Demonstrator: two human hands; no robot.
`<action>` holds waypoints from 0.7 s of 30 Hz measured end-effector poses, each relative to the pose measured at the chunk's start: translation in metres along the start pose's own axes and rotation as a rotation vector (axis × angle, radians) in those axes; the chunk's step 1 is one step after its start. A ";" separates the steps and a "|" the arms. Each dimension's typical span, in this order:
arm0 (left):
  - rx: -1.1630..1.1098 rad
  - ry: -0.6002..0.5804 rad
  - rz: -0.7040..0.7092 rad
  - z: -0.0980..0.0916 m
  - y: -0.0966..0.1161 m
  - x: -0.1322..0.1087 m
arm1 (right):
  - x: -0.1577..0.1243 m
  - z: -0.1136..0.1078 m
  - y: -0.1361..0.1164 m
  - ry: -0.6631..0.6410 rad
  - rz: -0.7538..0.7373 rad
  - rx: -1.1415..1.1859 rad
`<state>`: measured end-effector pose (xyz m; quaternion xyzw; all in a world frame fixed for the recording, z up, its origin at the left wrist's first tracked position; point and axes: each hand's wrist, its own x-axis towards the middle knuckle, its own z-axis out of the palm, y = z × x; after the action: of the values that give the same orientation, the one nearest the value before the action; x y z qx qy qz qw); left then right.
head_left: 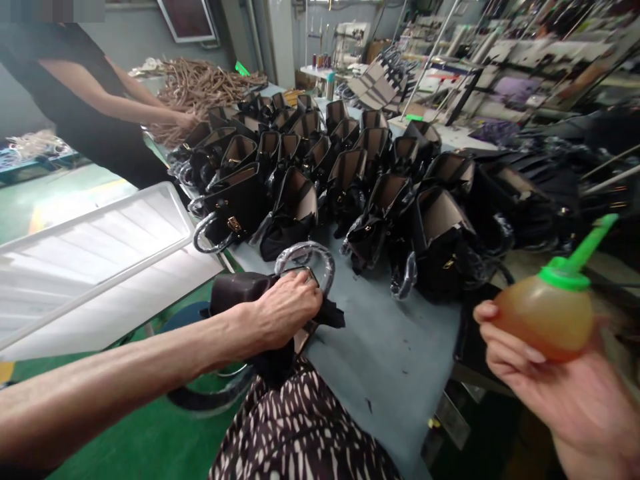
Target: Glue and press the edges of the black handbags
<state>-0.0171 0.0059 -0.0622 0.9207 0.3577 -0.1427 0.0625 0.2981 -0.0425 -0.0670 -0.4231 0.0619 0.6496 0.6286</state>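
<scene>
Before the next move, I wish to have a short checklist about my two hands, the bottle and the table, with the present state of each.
1. Left hand grips the black handbag with plastic-wrapped handles: ok.
2. Right hand holds the round, translucent bottle of amber liquid: ok.
3. Its green spout points upward, apart from the held bag: ok.
4. Spout's opening: cannot tell, too small.
5. Smooth blue-grey tabletop without specks: not ok, small dark ones show.
6. Co-worker's hand apart from yours: ok.

Black bag (239, 288) partly hidden under left hand (290, 303), co-worker (83, 100) cut off, machinery (543, 73) blurred
</scene>
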 end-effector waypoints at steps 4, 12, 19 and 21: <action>0.219 0.096 0.153 -0.010 0.007 0.017 | 0.001 -0.006 0.003 -0.113 0.047 -0.053; 0.813 0.252 0.416 0.006 0.073 0.057 | 0.001 -0.007 0.011 -0.173 0.025 -0.107; 1.719 0.089 0.656 0.070 0.129 0.047 | -0.005 0.020 0.027 -0.245 0.207 -0.072; 1.914 0.144 0.609 0.084 0.131 0.038 | -0.004 0.038 0.033 -0.315 0.244 -0.083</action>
<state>0.0800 -0.0847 -0.1522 0.6424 -0.1551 -0.2920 -0.6914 0.2509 -0.0287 -0.0557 -0.3312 -0.0132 0.7812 0.5290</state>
